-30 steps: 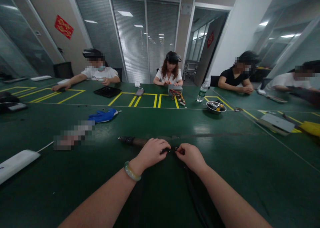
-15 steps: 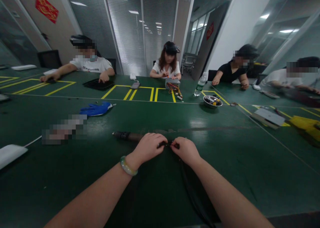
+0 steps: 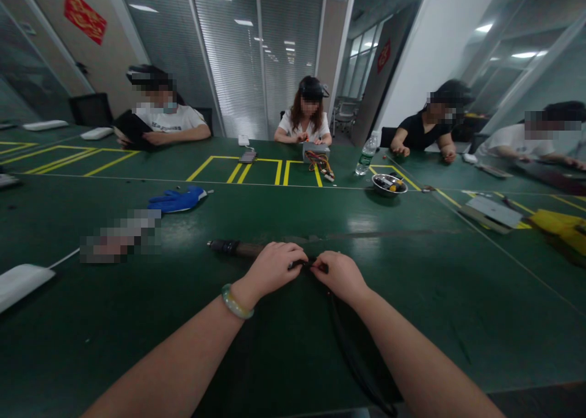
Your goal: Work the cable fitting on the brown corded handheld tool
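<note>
1. At the far left, a person in a white T-shirt [image 3: 171, 118] sits at the end of the green workbench [image 3: 439, 320], with a black flat item [image 3: 130, 128] held against the body.
2. On the near part of the bench lies a white power strip [image 3: 21, 285], its thin white cord running toward a pixelated object [image 3: 121, 238] too blurred to name. Beyond it lies a blue glove [image 3: 176, 199].
3. A dark cylindrical tool [image 3: 233, 248] with a brown section lies on the bench, its end reaching toward the left hand [image 3: 272, 268], which wears a pale green bangle [image 3: 235, 302].
4. The left hand and right hand [image 3: 341, 277] sit close together, both curled narrowly and pinching a black cord [image 3: 304, 263] between them. The cord trails toward the person's body [image 3: 352, 351].
5. Across the bench, a second person [image 3: 304, 125] sits behind a metal power supply unit [image 3: 315, 152] with colored wires [image 3: 319, 164].
6. To the right stand a water bottle [image 3: 366, 155] and a steel bowl [image 3: 389, 184] of small parts.
7. At the far right sit a person in a black top [image 3: 423, 131] and a person in white [image 3: 515, 142], near a yellow item [image 3: 556, 227].
</note>
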Action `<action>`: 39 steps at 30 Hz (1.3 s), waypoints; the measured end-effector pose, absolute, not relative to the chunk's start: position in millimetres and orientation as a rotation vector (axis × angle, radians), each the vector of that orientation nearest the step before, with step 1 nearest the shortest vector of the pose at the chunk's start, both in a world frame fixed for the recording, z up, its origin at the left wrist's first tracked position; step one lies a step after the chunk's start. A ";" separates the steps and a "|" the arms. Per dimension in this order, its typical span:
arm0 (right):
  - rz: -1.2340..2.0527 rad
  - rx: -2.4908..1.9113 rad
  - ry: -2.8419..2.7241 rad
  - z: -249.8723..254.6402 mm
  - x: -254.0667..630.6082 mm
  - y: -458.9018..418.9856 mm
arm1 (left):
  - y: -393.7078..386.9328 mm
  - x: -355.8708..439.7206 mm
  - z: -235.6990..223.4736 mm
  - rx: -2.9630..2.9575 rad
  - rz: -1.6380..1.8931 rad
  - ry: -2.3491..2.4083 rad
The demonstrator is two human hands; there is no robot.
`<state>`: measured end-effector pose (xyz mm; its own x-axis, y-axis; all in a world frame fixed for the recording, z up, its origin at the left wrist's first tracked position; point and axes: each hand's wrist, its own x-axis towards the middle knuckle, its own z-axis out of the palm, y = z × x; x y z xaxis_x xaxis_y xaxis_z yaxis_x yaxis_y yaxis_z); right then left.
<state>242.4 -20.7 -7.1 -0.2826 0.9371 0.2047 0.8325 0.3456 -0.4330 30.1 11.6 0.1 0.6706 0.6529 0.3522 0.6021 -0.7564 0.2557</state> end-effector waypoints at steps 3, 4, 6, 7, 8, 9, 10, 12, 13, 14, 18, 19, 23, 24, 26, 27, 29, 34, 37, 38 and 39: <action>0.383 -1.546 -2.158 -5.3 242.0 -21.6 | 11.3 29.5 0.1 2.767 0.647 1.045; 0.411 -1.550 -2.136 -4.9 241.7 -21.9 | 11.4 29.3 0.1 2.765 0.645 1.046; 0.469 -1.568 -2.081 -5.3 240.9 -22.2 | 11.9 29.2 0.0 2.758 0.641 1.049; 0.491 -1.582 -2.046 -6.2 240.3 -22.2 | 12.1 29.3 0.1 2.753 0.641 1.053; 0.509 -1.596 -2.010 -7.4 239.6 -22.1 | 12.4 29.5 0.1 2.749 0.641 1.056; 0.525 -1.610 -1.974 -9.1 238.9 -21.8 | 12.5 29.7 0.2 2.745 0.644 1.059; 0.539 -1.623 -1.941 -11.0 238.3 -21.3 | 12.6 30.0 0.2 2.741 0.649 1.062; 0.558 -1.638 -1.891 -15.1 237.4 -20.2 | 12.7 30.6 0.0 2.733 0.660 1.064; 0.564 -1.638 -1.877 -16.9 237.2 -19.6 | 12.7 30.8 -0.2 2.730 0.665 1.064; 0.569 -1.635 -1.867 -18.5 237.2 -19.1 | 12.6 31.0 -0.4 2.727 0.667 1.063; 0.622 -1.599 -1.846 -20.7 238.5 -18.0 | 12.3 31.1 -1.1 2.712 0.674 1.069; 0.637 -1.589 -1.846 -20.2 238.8 -18.1 | 12.2 31.0 -1.3 2.711 0.678 1.073; 0.662 -1.564 -1.858 -16.8 239.5 -18.9 | 11.9 30.7 -1.6 2.717 0.678 1.073; 0.666 -1.561 -1.860 -16.0 239.7 -19.2 | 11.8 30.6 -1.6 2.719 0.677 1.074; 0.665 -1.561 -1.866 -14.2 240.2 -19.6 | 11.7 30.4 -1.4 2.725 0.675 1.079; 0.659 -1.562 -1.871 -13.4 240.5 -19.8 | 11.7 30.3 -1.2 2.729 0.674 1.081; 0.648 -1.564 -1.886 -11.6 241.2 -20.3 | 11.7 30.1 -0.7 2.739 0.669 1.078; 0.599 -1.580 -1.922 -9.0 240.5 -22.3 | 12.9 29.8 -0.4 2.754 0.666 1.060; 0.525 -1.607 -1.926 -10.0 238.4 -23.2 | 13.5 30.1 -0.8 2.762 0.673 1.050; 0.495 -1.611 -1.932 -10.6 237.8 -23.3 | 13.5 30.3 -0.9 2.763 0.671 1.050; 0.461 -1.606 -1.941 -11.2 237.4 -23.2 | 13.4 30.4 -1.0 2.762 0.670 1.049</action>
<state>237.4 -23.2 -11.2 -0.1143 0.9713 0.2085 0.7741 0.2187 -0.5941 30.4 13.4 -1.0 0.6634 0.6543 0.3630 0.6049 -0.7545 0.2544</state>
